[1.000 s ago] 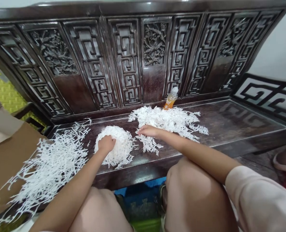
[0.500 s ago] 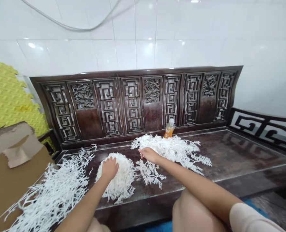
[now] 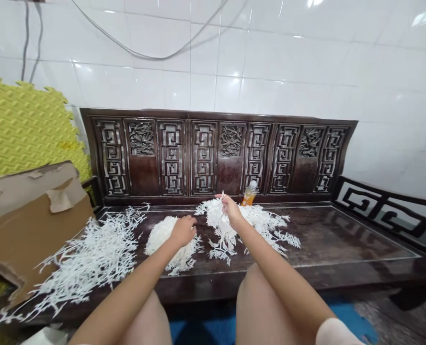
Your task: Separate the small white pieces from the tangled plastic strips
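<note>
My right hand (image 3: 230,212) is raised over the right heap of white branching plastic pieces (image 3: 266,218). Its fingers pinch a white branched piece (image 3: 223,194), whose tip pokes up above them. My left hand (image 3: 184,231) is at the right side of the rounded middle heap of small white pieces (image 3: 160,233). Its fingers are curled, and what they hold, if anything, is too small to make out. Between the middle and right heaps lies a loose cluster of white branched pieces (image 3: 223,250). A larger heap of long white branched strips (image 3: 94,254) spreads on the left.
Everything lies on a dark wooden bench (image 3: 328,230) with a carved backrest (image 3: 230,172). A bottle of orange liquid (image 3: 249,195) stands behind the right heap. A torn cardboard box (image 3: 36,230) and yellow foam mats (image 3: 29,129) are at the left.
My right hand has risen from the near edge of the right heap and now has a white piece in its fingers. My left hand has slid from the middle heap's top to its right side.
</note>
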Available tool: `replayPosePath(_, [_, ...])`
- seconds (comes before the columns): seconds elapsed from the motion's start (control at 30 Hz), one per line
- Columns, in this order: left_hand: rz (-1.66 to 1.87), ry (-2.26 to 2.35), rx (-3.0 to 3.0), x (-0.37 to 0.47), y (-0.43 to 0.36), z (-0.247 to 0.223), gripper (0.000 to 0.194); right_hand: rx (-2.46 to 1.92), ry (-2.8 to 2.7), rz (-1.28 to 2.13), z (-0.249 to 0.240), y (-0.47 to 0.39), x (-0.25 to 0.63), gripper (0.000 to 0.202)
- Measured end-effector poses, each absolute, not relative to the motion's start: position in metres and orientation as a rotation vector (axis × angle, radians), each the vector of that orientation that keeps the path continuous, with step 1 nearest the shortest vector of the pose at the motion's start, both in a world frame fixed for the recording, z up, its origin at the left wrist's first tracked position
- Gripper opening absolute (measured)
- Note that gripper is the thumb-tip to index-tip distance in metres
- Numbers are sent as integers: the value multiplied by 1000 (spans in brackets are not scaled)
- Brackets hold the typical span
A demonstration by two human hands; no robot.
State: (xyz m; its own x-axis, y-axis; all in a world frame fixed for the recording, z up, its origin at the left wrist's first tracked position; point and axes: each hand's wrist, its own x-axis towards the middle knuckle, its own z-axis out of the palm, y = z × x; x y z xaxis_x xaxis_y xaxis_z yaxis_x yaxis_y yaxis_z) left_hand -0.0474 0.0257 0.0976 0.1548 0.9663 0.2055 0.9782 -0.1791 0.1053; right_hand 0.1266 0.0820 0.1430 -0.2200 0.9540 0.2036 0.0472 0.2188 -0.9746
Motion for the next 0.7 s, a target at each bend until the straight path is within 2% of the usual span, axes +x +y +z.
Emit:
replayPosePath(0.17, [-867, -1862, -2370, -6, 10, 119, 23, -655, -884, 1505, 97, 57, 114, 31])
replayPosePath(0.3, [-1104, -1967, -2416, 5, 11, 117, 21, -671, -653, 1600, 81, 56, 108, 22])
replayPosePath(0.4, [-1339, -2072, -2461, 11, 19, 109, 24, -701, -752, 1619, 97, 63, 109, 18])
replayPosePath(0.57, [-1994, -2165, -2281, 33, 25, 79, 29, -835, -1112, 1479, 105, 63, 112, 24])
replayPosePath(0.7, [-2106, -2216, -2183, 45, 21, 60, 25, -967, -1196, 1452, 93, 52, 112, 28])
